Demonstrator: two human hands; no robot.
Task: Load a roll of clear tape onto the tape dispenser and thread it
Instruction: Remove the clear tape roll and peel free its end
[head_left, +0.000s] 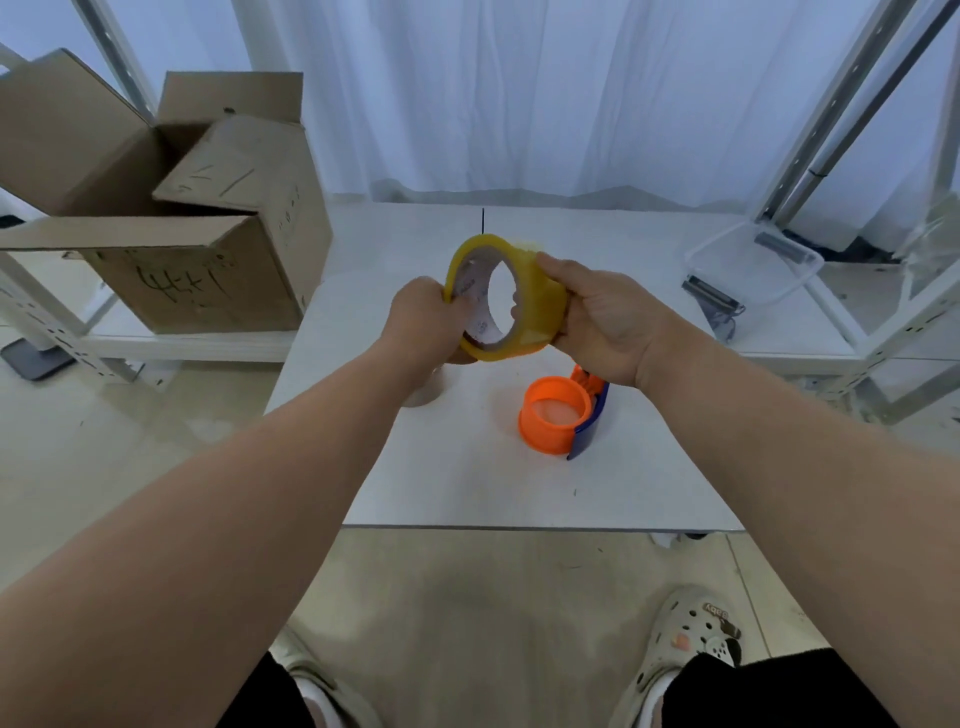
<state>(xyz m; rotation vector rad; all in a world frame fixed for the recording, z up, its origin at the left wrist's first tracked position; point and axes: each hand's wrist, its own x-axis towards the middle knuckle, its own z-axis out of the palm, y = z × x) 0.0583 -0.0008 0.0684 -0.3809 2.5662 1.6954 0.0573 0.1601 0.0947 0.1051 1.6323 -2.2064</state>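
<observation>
- One white table fills the middle of my view; everything I am working with is on it or above it
- One open cardboard box sits on a rack to my left, flaps up, beside the table's far left corner
- One clear plastic container stands to my right, well apart from my hands
- Both of my hands hold the tape; my left hand has its fingers curled over the left rim; my right hand wraps the right side, thumb on the outer band
- One roll of clear tape, yellowish, is up in the air above the table between my hands, standing on edge, its hollow core turned towards me
- One tape dispenser lies on the table just below my right wrist; its orange hub faces up, a blue part along its right side; the roll is not on it
</observation>
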